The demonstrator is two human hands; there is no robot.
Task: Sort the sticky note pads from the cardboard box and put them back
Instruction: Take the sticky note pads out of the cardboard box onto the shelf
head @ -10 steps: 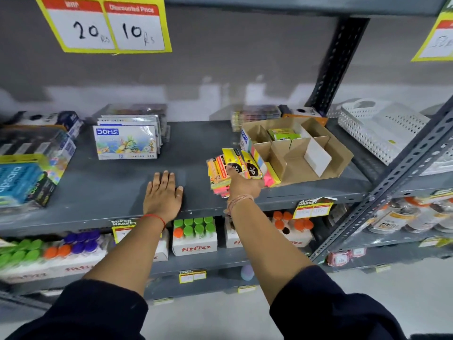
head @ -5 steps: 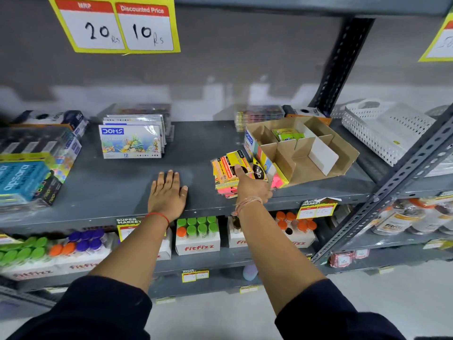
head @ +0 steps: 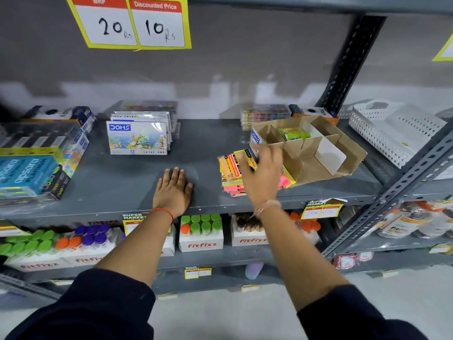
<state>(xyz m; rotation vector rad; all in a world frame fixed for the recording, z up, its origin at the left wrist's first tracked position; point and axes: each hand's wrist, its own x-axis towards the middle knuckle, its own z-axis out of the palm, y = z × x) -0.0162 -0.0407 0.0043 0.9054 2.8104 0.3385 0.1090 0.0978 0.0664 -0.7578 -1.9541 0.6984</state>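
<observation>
Cardboard box (head: 318, 155), brown, with inner dividers, is sitting at the right of the grey metal shelf (head: 127, 177), tilted toward us; we are counting one green sticky note pad (head: 293, 134) lying in its far compartment, the other compartments showing bare card. Just left of the box, touching its near-left corner, a loose pile of sticky note pads (head: 230, 173) is lying on the shelf: orange and yellow wrappers on top, pink edges showing at the near side and again to the right of our wrist.

Our right hand (head: 263, 173) is hovering over that pile, fingers curled around a yellow pad (head: 246, 157) at the top; the hand is blurred and covering the pad's right end, so we cannot tell how firmly we are pinching it. Our left hand (head: 174, 190) is lying flat and spread on bare shelf near the front edge, well apart from the pile and holding nothing.

We are judging the step in hand to be the picking and grouping of pads outside the box, with the return to the box hardly begun. The next move is calling for a clean lift of one pad without dragging its neighbours, since the wrappers are overlapping, and then for a choice of compartment.

Also on the shelf, not concerning us: Doms colour packs (head: 138, 138) at far left-centre, a white perforated basket (head: 392, 133) at far right, and a price sign (head: 137, 23) above.
</observation>
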